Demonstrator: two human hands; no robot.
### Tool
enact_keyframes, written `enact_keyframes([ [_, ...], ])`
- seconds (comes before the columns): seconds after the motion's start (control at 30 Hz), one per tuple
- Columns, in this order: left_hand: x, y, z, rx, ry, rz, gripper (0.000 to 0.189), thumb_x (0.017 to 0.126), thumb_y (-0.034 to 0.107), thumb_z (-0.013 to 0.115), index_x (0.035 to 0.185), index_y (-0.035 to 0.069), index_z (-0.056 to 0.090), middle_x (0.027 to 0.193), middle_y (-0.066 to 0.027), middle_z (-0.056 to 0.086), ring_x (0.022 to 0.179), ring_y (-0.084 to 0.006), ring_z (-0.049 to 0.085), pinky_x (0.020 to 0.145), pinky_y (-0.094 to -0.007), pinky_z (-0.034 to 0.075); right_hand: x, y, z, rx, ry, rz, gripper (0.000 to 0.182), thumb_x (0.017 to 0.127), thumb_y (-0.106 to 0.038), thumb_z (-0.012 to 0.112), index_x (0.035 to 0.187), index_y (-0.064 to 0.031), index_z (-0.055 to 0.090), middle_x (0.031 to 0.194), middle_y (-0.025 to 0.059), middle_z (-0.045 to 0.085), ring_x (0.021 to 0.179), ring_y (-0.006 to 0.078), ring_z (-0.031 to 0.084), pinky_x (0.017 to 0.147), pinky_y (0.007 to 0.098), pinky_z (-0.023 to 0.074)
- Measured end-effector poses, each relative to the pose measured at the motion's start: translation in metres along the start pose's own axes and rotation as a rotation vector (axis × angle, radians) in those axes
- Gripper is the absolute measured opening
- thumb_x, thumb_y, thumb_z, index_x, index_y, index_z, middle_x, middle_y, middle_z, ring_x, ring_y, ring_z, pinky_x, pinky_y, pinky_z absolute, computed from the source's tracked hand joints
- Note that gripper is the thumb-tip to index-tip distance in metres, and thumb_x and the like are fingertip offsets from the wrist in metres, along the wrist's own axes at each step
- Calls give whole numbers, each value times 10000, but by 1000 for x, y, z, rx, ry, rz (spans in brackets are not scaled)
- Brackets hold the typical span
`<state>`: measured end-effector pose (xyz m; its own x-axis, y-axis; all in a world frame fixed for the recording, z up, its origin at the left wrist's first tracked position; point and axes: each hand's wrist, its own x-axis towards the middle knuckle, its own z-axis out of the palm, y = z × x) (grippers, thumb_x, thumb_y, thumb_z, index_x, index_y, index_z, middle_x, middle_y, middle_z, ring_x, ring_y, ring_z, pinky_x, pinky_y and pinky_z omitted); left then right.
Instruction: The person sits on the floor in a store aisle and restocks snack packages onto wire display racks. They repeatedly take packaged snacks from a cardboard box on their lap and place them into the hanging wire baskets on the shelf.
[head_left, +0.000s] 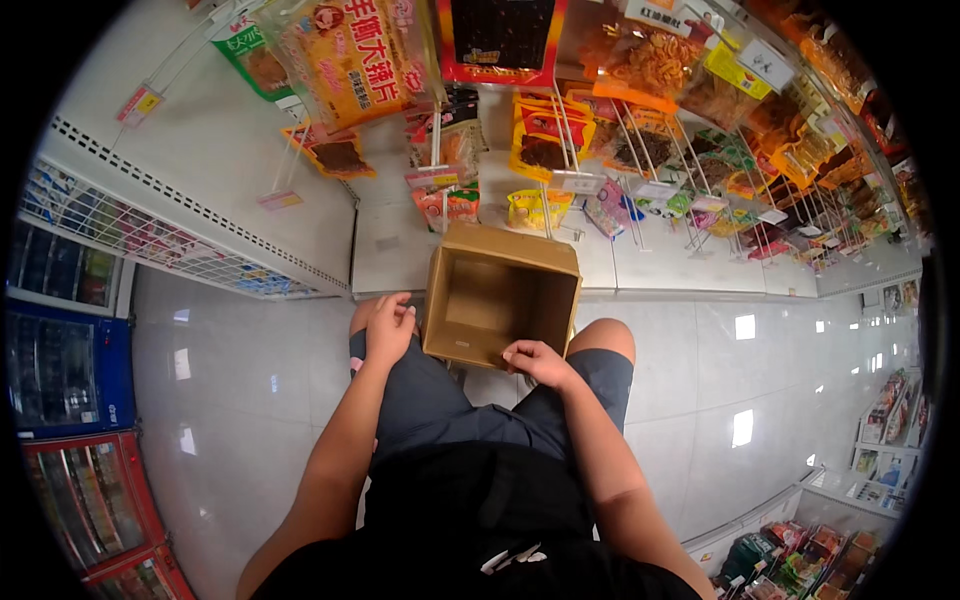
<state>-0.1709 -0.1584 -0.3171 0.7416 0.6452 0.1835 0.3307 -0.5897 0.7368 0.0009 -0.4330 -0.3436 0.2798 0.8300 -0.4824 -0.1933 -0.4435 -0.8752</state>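
Note:
An open cardboard box (506, 244) sits tilted toward me between my knees, against the front of the white bottom shelf (390, 259). I see only bare cardboard inside it, with a small label on an inner flap or wall. The fingers of my right hand (538, 362) are closed on the box's near rim, at its right part. Over my left knee, just left of the box, my left hand (388, 328) is raised with loosely curled fingers and nothing visible in it. Above the box hang packaged snacks, among them a yellow packet (538, 209) and an orange-red packet (447, 208).
Metal display hooks (566, 142) with price tags jut out above the box. A large snack bag (345, 67) hangs high and close. Left are a wire-grid rack (161, 236) and glass-front coolers (56, 367); a goods display (802, 559) stands behind right on the tiled floor (690, 390).

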Motion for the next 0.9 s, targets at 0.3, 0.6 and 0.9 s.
enact_keyframes([
  [0.3,6,-8,3,-136,6,-139,189,852,97,672,1028,29,657,909,-113,661,776,-235,664,715,-344,537,4,-4,9,81,169,79,188,954,-194,599,1042,-32,633,842,23,653,787,109,616,746,283,494],
  [0.6,4,-16,1,-196,68,-102,203,863,94,669,1050,18,647,951,-115,672,825,-241,669,744,-341,542,19,15,8,-434,228,84,265,890,-255,661,1031,-31,671,891,78,702,853,162,651,787,314,514],
  [0.9,4,-15,5,-215,69,-110,199,865,86,665,1044,4,647,952,-116,675,808,-231,661,742,-327,546,5,8,16,-753,126,-49,446,834,-369,702,1146,-52,665,1004,199,700,958,341,679,863,403,526],
])
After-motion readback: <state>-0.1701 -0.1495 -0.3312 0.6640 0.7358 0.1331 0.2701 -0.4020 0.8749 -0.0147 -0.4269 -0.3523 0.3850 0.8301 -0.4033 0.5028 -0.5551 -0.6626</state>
